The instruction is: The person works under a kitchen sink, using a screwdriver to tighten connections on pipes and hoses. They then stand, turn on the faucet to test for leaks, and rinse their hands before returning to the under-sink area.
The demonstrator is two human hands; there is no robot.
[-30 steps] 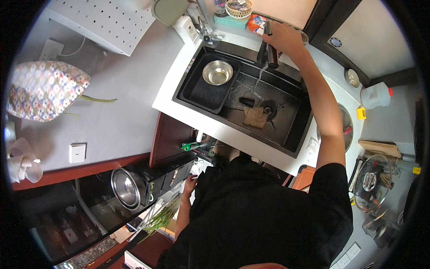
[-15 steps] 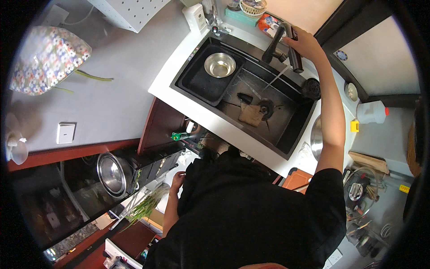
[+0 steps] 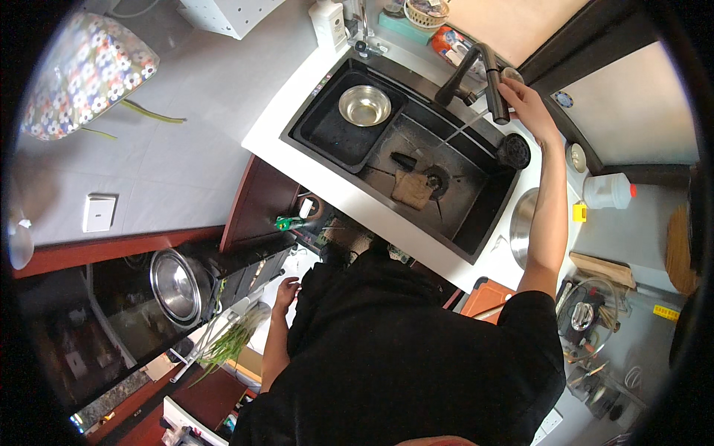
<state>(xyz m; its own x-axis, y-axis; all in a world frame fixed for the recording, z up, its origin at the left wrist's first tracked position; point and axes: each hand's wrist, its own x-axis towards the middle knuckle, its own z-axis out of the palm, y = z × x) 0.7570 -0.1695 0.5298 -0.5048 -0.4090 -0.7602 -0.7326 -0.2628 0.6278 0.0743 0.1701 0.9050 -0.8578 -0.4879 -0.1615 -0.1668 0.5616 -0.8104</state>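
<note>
One black sink (image 3: 474,195) sits upper centre of the frame; the faucet spout (image 3: 496,93) runs near-vertical, just left of your nearer right hand (image 3: 529,108). That grip, half-curled, touches it, firm hold unclear; your left hand (image 3: 286,293), lower left, bends loosely, contents unclear.

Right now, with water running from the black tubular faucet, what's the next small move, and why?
I'd lean toward shutting off the thin, clear water stream: it runs into the black rectangular sink, neither hand is beneath it, and the right hand is at the black cylindrical faucet head.
</note>
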